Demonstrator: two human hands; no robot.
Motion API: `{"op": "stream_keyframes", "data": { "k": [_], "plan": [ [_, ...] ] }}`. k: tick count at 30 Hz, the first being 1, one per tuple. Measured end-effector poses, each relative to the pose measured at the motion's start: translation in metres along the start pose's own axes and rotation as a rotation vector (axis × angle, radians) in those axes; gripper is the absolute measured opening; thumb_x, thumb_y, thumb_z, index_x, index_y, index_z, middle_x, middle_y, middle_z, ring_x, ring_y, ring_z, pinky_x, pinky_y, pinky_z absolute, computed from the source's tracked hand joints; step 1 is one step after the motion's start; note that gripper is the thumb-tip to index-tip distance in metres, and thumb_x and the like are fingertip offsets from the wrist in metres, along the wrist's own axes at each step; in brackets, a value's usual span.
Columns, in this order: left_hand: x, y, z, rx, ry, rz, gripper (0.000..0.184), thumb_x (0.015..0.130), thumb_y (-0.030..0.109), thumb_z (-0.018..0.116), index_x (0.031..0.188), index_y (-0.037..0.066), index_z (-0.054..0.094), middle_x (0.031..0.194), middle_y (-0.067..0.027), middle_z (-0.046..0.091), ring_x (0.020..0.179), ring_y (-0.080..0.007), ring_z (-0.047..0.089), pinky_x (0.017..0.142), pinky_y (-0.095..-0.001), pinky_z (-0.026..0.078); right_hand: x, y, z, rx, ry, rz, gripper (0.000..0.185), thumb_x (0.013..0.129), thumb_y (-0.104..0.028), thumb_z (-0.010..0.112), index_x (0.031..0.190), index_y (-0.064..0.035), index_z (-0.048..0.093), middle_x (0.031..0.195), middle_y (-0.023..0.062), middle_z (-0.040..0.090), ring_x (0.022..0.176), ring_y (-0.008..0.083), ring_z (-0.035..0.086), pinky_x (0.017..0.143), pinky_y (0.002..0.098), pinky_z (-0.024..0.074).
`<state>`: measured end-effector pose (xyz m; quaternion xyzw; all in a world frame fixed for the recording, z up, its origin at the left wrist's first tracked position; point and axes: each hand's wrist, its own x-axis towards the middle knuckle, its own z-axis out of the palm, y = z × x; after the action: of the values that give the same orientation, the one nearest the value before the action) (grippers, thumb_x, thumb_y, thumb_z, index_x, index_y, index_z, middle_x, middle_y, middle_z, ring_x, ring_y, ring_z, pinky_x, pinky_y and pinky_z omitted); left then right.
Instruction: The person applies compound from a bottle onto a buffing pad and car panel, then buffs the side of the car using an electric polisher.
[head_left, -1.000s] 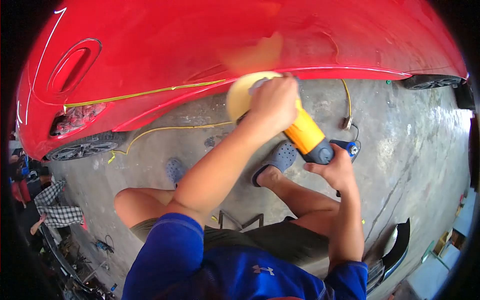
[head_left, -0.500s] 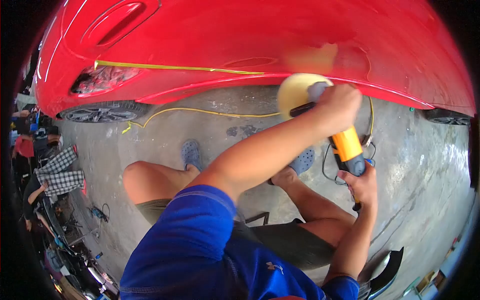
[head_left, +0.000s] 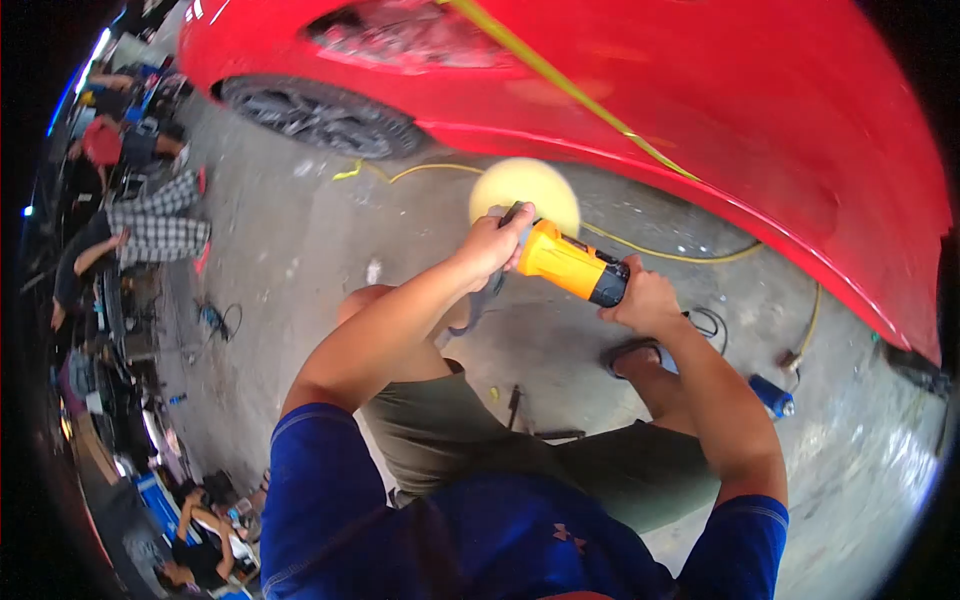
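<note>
A yellow and black power polisher (head_left: pixel 568 262) is in both my hands, lying nearly crosswise in front of me. My left hand (head_left: pixel 493 246) is closed round its front end by the black handle. At the rear, dark end of the body, my right hand (head_left: pixel 645 298) is wrapped round the grip. The round pale-yellow foam pad (head_left: pixel 527 192) faces away from me, its outline blurred. It shows against the floor just below the lower edge of the red car (head_left: pixel 720 130); I cannot tell whether they touch. A strip of yellow tape (head_left: pixel 560 78) runs along the car's side.
A yellow cord (head_left: pixel 690 255) crosses the concrete floor (head_left: pixel 270 280) under the car. The wheel (head_left: pixel 325 120) stands at upper left. A blue bottle-like object (head_left: pixel 770 397) lies at right. People and clutter line the left side, including a person in checked shorts (head_left: pixel 160 235).
The polisher has moved left and away from the rear panel, toward the wheel, and now lies more crosswise. My view has turned and shifted left. Both hands keep hold of it.
</note>
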<state>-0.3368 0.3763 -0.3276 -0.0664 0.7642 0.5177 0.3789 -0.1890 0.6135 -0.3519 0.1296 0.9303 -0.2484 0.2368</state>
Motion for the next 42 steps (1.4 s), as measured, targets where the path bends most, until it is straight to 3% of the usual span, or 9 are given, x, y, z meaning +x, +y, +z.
{"op": "stream_keyframes", "data": {
  "k": [5,9,13,22,26,32,33,36,42],
  "plan": [
    [0.028,-0.002,-0.093,-0.15,0.111,-0.131,0.042,0.104,0.045,0.055,0.091,0.006,0.06,0.082,-0.0052,0.062,0.069,-0.0154,0.059,0.066,-0.0305,0.052,0.073,-0.08,0.005,-0.121,0.063,-0.125,0.082,0.065,-0.038,0.084,0.126,0.0021,0.047,0.099,0.0253,0.073,0.095,0.0415,0.072,0.089,0.047,0.0572],
    [0.072,-0.023,-0.152,-0.151,0.25,0.036,0.038,0.103,0.039,0.06,0.095,0.001,0.063,0.083,-0.0062,0.064,0.069,-0.016,0.06,0.066,-0.0328,0.051,0.121,-0.135,0.02,-0.088,0.1,-0.152,0.081,0.065,-0.037,0.082,0.127,0.0014,0.047,0.1,0.0265,0.072,0.096,0.0429,0.071,0.09,0.0481,0.057],
    [0.084,-0.009,-0.177,-0.079,0.375,0.141,0.035,0.1,0.032,0.064,0.093,-0.002,0.067,0.078,-0.0058,0.063,0.064,-0.0162,0.058,0.065,-0.0327,0.05,0.148,-0.161,0.032,-0.034,0.101,-0.11,0.087,0.065,-0.04,0.082,0.135,0.0004,0.048,0.103,0.0278,0.072,0.098,0.0433,0.071,0.092,0.0485,0.056],
    [0.092,-0.019,-0.211,-0.142,0.407,0.109,0.036,0.1,0.033,0.064,0.095,-0.002,0.068,0.082,-0.0061,0.066,0.069,-0.0149,0.06,0.067,-0.0316,0.05,0.177,-0.188,0.045,-0.049,0.108,-0.137,0.085,0.067,-0.04,0.083,0.133,-0.0005,0.047,0.107,0.0258,0.072,0.099,0.0423,0.071,0.092,0.0488,0.0567],
    [0.091,-0.023,-0.202,-0.176,0.414,0.129,0.037,0.101,0.035,0.062,0.099,-0.002,0.068,0.087,-0.0079,0.069,0.071,-0.0145,0.06,0.07,-0.029,0.05,0.174,-0.183,0.034,-0.145,0.094,-0.117,0.083,0.07,-0.039,0.082,0.133,-0.0011,0.046,0.105,0.0243,0.073,0.098,0.0404,0.072,0.091,0.0472,0.0574],
    [0.086,-0.022,-0.156,-0.011,0.214,-0.098,0.039,0.105,0.04,0.054,0.109,0.004,0.066,0.094,-0.0055,0.071,0.087,-0.0168,0.061,0.084,-0.0427,0.047,0.134,-0.139,-0.007,-0.286,0.075,-0.069,0.078,0.07,-0.037,0.082,0.129,-0.001,0.046,0.099,0.023,0.073,0.095,0.0389,0.073,0.088,0.0468,0.0584],
    [0.086,-0.022,-0.145,0.029,0.144,-0.089,0.041,0.105,0.045,0.051,0.111,0.007,0.067,0.097,-0.0029,0.073,0.093,-0.0183,0.059,0.089,-0.0504,0.042,0.125,-0.127,-0.013,-0.307,0.091,-0.073,0.078,0.07,-0.036,0.082,0.129,-0.001,0.045,0.097,0.0232,0.073,0.094,0.039,0.073,0.086,0.047,0.0585],
    [0.083,-0.018,-0.102,0.123,0.058,-0.129,0.041,0.104,0.046,0.05,0.111,0.008,0.067,0.1,-0.0029,0.073,0.098,-0.0201,0.059,0.092,-0.0512,0.041,0.097,-0.083,-0.028,-0.359,0.13,-0.067,0.078,0.069,-0.033,0.081,0.13,-0.0015,0.045,0.094,0.0235,0.073,0.09,0.0399,0.073,0.084,0.0478,0.0588],
    [0.078,-0.01,0.008,0.135,-0.166,-0.181,0.041,0.103,0.045,0.049,0.105,0.008,0.067,0.118,-0.0099,0.07,0.138,-0.0355,0.043,0.107,-0.0634,0.034,0.031,0.011,-0.054,-0.464,0.194,0.014,0.075,0.067,-0.026,0.077,0.13,-0.0024,0.045,0.086,0.0227,0.072,0.084,0.0402,0.073,0.077,0.0492,0.0593]
  ]
}}
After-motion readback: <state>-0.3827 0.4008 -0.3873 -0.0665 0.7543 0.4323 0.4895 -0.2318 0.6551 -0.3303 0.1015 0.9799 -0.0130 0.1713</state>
